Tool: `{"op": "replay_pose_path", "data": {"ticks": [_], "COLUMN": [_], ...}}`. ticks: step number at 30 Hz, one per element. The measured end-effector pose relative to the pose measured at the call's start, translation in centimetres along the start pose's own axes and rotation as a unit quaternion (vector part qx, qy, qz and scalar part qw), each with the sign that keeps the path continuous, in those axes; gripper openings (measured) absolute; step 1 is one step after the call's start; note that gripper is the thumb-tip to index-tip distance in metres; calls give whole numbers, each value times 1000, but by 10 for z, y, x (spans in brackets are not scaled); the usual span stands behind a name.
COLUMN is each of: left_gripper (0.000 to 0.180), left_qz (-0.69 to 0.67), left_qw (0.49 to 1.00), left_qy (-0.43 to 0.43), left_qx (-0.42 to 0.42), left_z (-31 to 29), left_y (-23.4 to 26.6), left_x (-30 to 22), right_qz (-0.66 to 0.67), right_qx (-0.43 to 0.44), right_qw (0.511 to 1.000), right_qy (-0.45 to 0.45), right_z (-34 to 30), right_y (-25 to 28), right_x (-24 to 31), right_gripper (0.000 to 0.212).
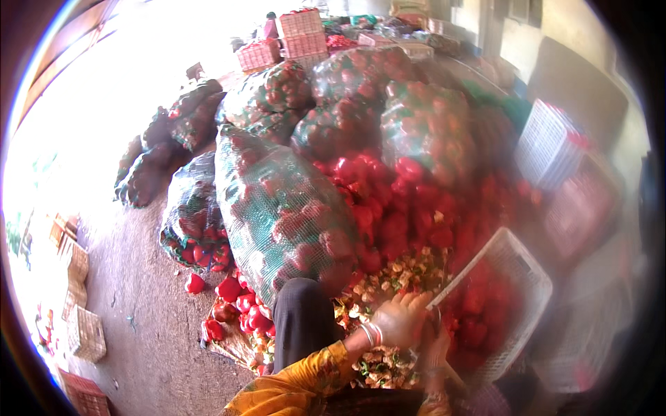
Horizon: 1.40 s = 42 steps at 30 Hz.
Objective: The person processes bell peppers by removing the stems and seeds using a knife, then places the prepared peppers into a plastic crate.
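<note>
My left hand (401, 320), with pale bangles at the wrist and a yellow patterned sleeve, reaches over a heap of pale pepper cores and scraps (378, 367). Its fingers look bent round; whatever lies inside them is hidden. Close beside it, my right hand (433, 347) is smeared, so its fingers and anything in them cannot be made out. Both hands are at the left rim of a white plastic crate (531, 267), which is tilted and holds red pepper pieces (479, 315). A large pile of red bell peppers (388, 215) lies just beyond the hands.
A big net sack of peppers (281, 215) leans by my dark-clad knee (303, 322). More full sacks (354, 83) stand behind. Loose peppers (232, 291) lie on the floor left of my knee. Stacked crates (548, 145) line the right; other crates (87, 333) stand far left.
</note>
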<state>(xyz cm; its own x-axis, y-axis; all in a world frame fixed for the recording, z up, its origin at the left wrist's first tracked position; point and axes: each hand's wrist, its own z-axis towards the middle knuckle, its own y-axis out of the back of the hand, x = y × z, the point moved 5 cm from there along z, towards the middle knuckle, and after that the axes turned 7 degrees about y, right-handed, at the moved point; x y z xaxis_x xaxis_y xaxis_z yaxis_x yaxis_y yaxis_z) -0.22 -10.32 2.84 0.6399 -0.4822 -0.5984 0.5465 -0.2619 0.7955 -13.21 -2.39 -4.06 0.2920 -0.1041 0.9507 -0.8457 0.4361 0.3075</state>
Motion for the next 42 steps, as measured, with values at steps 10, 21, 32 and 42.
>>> {"op": "replay_pose_path", "data": {"ticks": [10,21,32,42], "left_gripper": [19,36,53,45], "left_qz": [-94,-154,-120,-573], "left_qw": [963,938,921,719], "left_qy": [67,304,366,372], "left_qx": [-245,-67,-63,-125], "left_z": [25,54,64,52], "left_y": [-15,-55,-88,-116], "left_x": [6,54,77,112], "right_qz": [-83,36,-74,324], "right_qx": [-35,-140,-136,-334], "right_qw": [996,987,977,847], "right_qy": [29,-71,-147,-256], "right_z": [15,-3,21,9], "right_y": [5,-20,-3,48], "right_x": [17,-10,5,-20], "right_gripper": [22,17,23,20]}}
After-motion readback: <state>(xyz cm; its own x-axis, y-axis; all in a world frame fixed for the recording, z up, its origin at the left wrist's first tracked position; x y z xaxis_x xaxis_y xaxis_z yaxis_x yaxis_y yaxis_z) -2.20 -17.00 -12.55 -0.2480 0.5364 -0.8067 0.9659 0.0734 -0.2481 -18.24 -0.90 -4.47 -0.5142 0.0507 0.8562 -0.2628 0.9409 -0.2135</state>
